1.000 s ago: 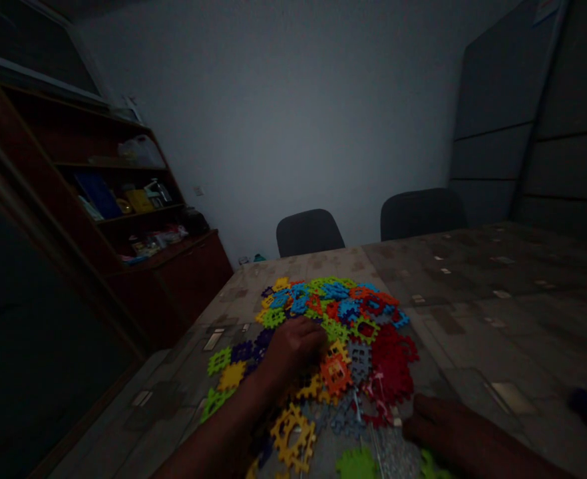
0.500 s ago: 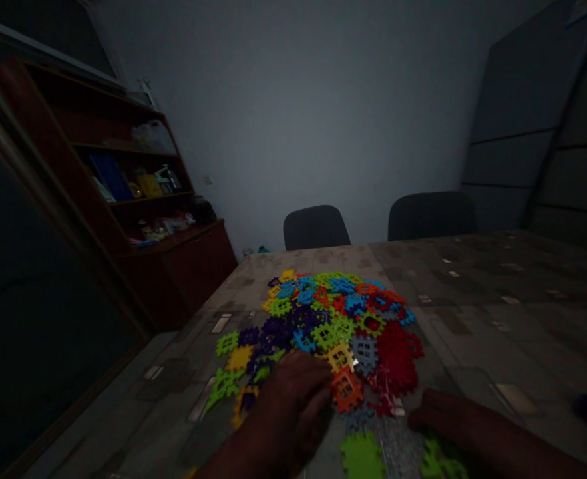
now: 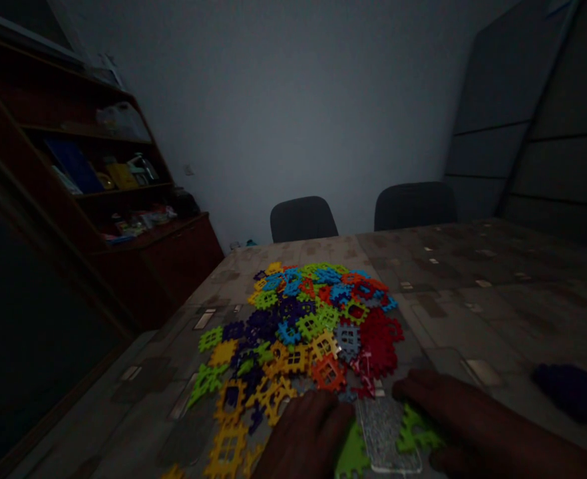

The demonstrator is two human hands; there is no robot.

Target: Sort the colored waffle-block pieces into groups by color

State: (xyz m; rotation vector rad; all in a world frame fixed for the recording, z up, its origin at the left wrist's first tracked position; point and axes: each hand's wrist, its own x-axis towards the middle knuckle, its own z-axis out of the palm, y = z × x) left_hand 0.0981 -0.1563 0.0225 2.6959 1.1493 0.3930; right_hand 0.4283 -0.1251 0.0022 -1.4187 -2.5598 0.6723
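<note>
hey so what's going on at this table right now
Someone's two bare hands are at the near edge of a loose, colorful pile of toothed plastic pieces. The left hand is at a flat green piece; the right hand is over a green openwork piece. Whether either is gripped is unclear.

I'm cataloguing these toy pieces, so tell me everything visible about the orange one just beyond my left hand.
The orange piece looks like plastic: squarish, toothed around its edge, with crossbars dividing a window-like middle. It lies on the pile's near side, below a yellow window piece. The left hand is nearby, not holding it. Dim light hides finer marks.
</note>
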